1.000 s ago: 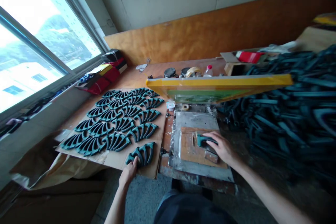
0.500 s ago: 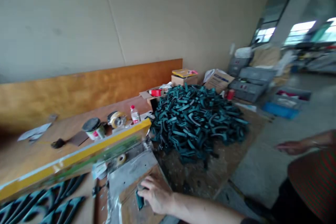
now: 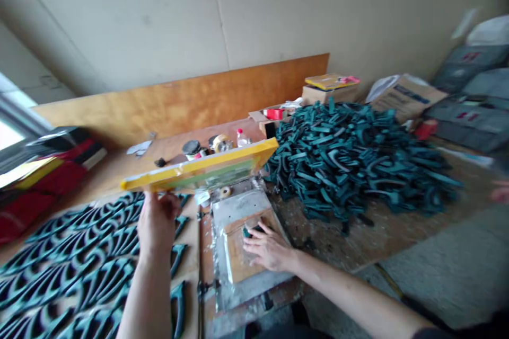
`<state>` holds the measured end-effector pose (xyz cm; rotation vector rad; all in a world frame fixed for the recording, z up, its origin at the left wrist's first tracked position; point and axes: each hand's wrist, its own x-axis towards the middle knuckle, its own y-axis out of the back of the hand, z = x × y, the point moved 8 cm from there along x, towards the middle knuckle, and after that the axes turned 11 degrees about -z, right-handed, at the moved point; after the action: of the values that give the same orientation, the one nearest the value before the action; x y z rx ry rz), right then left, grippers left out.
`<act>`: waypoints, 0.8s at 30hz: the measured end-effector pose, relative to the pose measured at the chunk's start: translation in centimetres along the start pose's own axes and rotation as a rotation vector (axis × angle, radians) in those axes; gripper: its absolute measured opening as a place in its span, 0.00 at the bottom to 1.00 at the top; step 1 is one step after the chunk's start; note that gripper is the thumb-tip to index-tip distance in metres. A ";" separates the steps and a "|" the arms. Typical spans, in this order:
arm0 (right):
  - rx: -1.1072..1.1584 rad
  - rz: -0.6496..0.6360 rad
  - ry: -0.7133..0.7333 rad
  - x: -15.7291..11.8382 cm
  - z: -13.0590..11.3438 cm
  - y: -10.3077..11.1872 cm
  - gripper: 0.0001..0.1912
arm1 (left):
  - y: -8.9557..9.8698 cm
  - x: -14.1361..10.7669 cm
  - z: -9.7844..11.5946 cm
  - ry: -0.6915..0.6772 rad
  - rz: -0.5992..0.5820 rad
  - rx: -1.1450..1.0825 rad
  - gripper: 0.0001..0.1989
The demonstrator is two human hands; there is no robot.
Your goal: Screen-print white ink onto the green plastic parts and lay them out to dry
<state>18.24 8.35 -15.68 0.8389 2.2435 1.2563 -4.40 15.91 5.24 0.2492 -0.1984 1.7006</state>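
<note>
So from the head camera, the left hand [image 3: 156, 222] is up at the near-left end of a yellow-edged frame [image 3: 207, 163], fingers bent at its lower edge. Honestly can't tell if they're actually wrapped around it.

The right hand [image 3: 270, 249] isn't clenched: fingers spread out, resting over a dark green part [image 3: 246, 232], which pokes out past the fingertips. That part sits right under the hand on a wooden board [image 3: 236, 260], and the board lies on a grey plate [image 3: 234, 213].

Below and left of the left hand there's a load of green curved pieces [image 3: 79, 265] in rows. Off to the right of the right hand and further back, a big heap of similar parts [image 3: 350, 159]. Just beyond the right hand sits a tape roll [image 3: 225, 192]. Way out right of it, someone else's hand [image 3: 501, 192] shows, kinda blurry.
</note>
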 end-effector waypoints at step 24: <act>-0.350 0.125 -0.272 7.3 2.3 12.2 0.18 | 2.6 -14.8 -20.7 0.642 -0.416 0.575 0.32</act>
<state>17.96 19.67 -6.84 0.9570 1.7185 1.4408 -6.07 7.09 -18.71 0.1389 0.7769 1.3081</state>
